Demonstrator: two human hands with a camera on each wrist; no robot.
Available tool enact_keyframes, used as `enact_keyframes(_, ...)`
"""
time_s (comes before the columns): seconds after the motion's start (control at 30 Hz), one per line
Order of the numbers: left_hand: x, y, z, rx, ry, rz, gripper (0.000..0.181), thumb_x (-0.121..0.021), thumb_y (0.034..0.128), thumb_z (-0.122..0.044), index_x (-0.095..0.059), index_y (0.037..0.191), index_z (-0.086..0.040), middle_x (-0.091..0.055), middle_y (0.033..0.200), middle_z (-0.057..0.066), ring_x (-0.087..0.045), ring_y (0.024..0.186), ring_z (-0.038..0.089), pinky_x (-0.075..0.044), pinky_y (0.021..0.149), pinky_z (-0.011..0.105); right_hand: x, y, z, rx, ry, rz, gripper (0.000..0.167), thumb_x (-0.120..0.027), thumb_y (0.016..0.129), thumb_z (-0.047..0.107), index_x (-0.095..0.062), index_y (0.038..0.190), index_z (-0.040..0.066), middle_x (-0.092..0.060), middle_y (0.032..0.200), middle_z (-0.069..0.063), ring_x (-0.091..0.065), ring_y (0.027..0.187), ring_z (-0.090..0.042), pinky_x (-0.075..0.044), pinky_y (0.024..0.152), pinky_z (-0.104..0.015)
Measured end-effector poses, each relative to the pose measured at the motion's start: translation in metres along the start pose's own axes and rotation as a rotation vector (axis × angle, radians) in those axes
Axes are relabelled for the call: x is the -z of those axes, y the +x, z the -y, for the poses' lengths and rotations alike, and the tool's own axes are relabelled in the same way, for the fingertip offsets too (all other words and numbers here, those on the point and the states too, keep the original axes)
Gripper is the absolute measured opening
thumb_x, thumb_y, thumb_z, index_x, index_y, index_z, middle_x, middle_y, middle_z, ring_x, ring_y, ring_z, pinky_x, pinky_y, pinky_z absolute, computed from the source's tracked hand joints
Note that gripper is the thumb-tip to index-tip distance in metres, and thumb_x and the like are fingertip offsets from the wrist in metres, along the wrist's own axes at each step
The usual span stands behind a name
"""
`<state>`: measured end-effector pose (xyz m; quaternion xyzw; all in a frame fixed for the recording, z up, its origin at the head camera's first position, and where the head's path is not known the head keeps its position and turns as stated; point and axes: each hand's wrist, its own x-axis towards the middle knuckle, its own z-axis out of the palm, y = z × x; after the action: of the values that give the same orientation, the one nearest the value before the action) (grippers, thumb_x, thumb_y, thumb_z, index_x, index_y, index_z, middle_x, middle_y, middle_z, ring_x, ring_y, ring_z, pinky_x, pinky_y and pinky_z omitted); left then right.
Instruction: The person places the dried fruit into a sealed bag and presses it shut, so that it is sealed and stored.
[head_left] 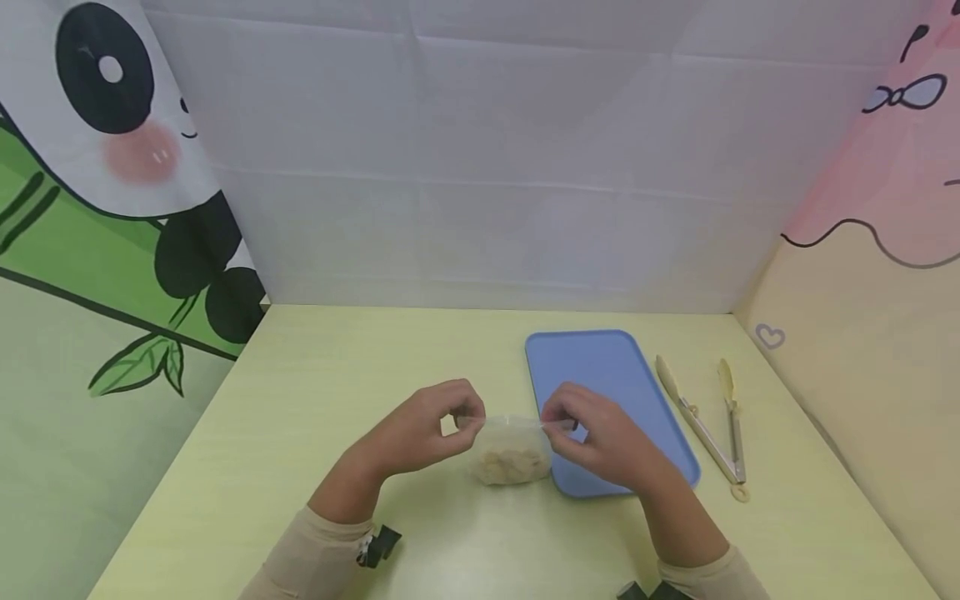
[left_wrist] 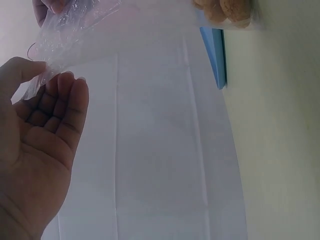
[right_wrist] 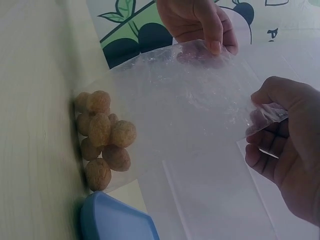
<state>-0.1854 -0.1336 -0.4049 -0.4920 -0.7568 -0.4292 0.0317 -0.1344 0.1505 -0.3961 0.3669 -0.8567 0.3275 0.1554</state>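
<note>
A clear plastic bag hangs upright with its top edge held between both hands, its bottom down at the tabletop. Several round brown pieces with rough skins lie in the bottom; their exact kind is hard to tell. My left hand pinches one top corner of the bag between thumb and fingers. On the opposite corner, the thumb and fingers of my right hand do the same, over the blue tray's near left part. Whether the bag's mouth is parted cannot be made out.
A blue tray lies flat on the pale yellow table, right of and behind the bag. Beyond its right side rest spread tongs with metal arms and yellowish tips. White and printed panels enclose the table at the back and sides.
</note>
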Motion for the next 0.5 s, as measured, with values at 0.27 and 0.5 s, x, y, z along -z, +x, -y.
enact_keyframes(0.27,0.0023,0.0012,-0.0051,-0.037,0.017,0.009,0.015,-0.06,0.0916,-0.004,-0.058,0.089,-0.018,-0.058,0.088,-0.011,-0.055,0.083,0.002,-0.052,0.073,0.024,0.001,0.001,0.0044,0.031,0.01,-0.013,0.004,-0.063,0.092,0.011,-0.06,0.092,0.014,-0.06,0.09,0.008,-0.056,0.082,-0.004,-0.051,0.074,-0.019)
enact_keyframes(0.5,0.0035,0.0029,-0.009,-0.054,0.037,0.013,0.016,-0.059,0.0891,-0.002,-0.057,0.087,-0.018,-0.056,0.085,-0.011,-0.054,0.082,0.001,-0.05,0.073,0.02,0.0016,0.0041,0.0087,0.052,0.009,-0.037,0.013,-0.065,0.085,0.003,-0.059,0.09,0.015,-0.06,0.088,0.008,-0.057,0.08,-0.004,-0.049,0.073,-0.016)
